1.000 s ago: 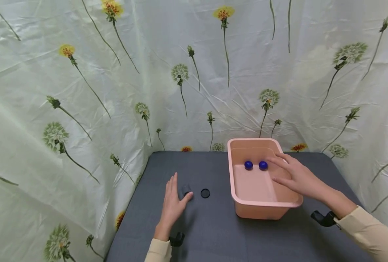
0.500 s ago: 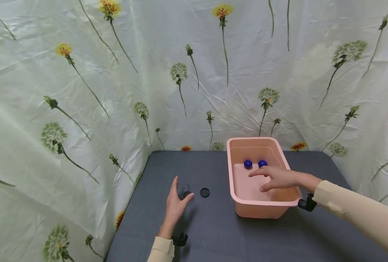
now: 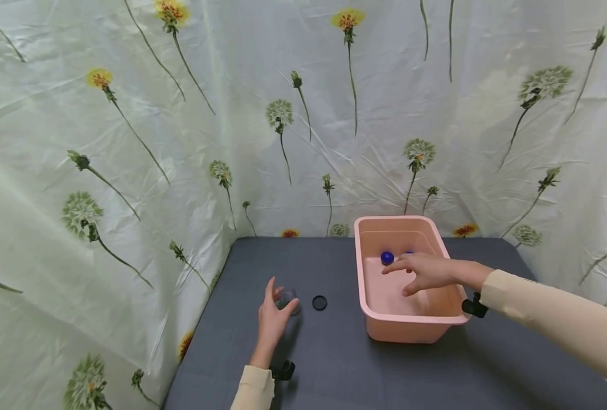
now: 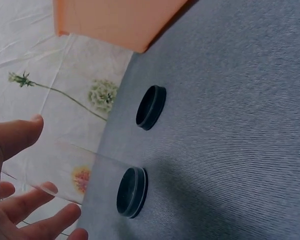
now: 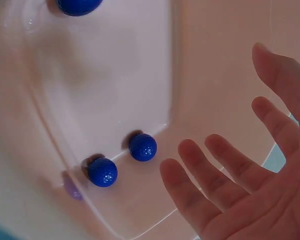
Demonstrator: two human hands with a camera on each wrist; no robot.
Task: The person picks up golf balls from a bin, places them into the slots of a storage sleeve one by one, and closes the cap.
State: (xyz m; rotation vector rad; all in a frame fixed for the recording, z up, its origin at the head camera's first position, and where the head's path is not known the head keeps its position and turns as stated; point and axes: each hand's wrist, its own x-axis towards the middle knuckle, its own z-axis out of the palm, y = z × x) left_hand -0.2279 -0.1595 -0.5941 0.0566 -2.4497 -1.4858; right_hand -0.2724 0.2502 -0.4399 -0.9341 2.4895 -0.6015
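Observation:
In the head view my left hand (image 3: pixel 274 319) curves close around a clear cylinder (image 3: pixel 287 298), thumb on one side and fingers on the other. The left wrist view shows the cylinder's black base (image 4: pixel 132 192) on the table, with a gap between the thumb (image 4: pixel 20 135) and the clear wall. Beside it lies a round black lid (image 4: pixel 151 107). My right hand (image 3: pixel 429 270) hovers over the peach bin (image 3: pixel 403 332), fingers spread and holding nothing. Inside are dimpled blue balls, two together (image 5: pixel 103 172) near a corner and one (image 5: pixel 79 5) further off.
The dark grey cloth-covered table (image 3: pixel 344 370) carries the bin on its right half. A flower-printed curtain (image 3: pixel 262 142) hangs along the back and left. The bin's raised walls surround the space under my right hand.
My right hand has moved left and further over the bin, covering part of a ball in the head view. The fingers of my left hand have bent in closer around the clear cylinder.

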